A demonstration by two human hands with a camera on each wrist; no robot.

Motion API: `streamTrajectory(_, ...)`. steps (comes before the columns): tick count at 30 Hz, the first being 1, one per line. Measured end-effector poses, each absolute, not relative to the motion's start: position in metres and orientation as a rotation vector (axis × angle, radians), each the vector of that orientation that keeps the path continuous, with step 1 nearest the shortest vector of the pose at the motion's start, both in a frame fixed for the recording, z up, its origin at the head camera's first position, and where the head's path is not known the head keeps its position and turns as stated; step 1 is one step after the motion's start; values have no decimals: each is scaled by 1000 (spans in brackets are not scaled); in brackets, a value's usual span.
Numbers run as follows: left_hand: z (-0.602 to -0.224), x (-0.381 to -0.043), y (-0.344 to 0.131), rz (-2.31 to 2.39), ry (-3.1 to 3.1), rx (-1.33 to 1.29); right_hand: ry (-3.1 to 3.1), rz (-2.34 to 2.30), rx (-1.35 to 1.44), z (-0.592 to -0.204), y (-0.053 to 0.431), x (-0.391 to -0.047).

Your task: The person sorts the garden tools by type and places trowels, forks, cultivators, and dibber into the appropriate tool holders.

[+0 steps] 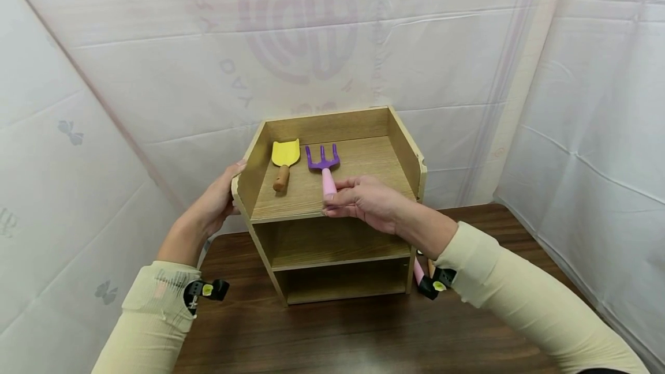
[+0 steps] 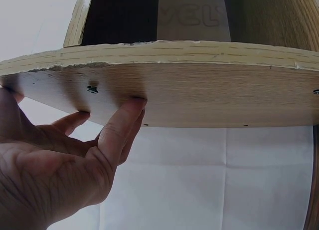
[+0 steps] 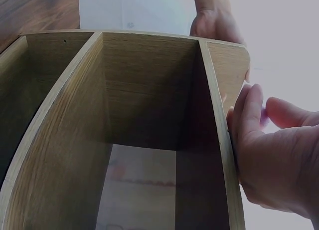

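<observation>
Placing, seemingly: purple pink-handled fork (image 1: 327, 172) pinched by right hand (image 1: 370, 203); tan wooden shelf (image 1: 366, 160) touched by unclenched left hand (image 1: 213, 202); release likely needed.

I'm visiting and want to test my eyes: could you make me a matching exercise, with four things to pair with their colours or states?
Things:
1. Shovel
2. Fork
3. Left hand
4. Right hand

Colours or states:
A. Gripping a pink handle
B. Yellow blade
C. Touching the side of the wooden unit
D. Purple prongs

Pairs: 1-B, 2-D, 3-C, 4-A
</observation>
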State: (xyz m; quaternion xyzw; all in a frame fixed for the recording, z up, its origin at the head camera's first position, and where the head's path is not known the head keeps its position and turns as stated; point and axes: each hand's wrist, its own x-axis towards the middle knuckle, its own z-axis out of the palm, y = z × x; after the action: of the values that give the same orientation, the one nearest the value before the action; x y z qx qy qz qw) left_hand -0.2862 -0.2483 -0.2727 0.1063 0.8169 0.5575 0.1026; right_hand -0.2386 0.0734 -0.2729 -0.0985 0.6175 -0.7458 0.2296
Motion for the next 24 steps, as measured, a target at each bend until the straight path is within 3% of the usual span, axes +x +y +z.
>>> streamTrajectory(24,-273,-286,-247,1675,2399,319,1796,-1965,-258,-268,67,-244)
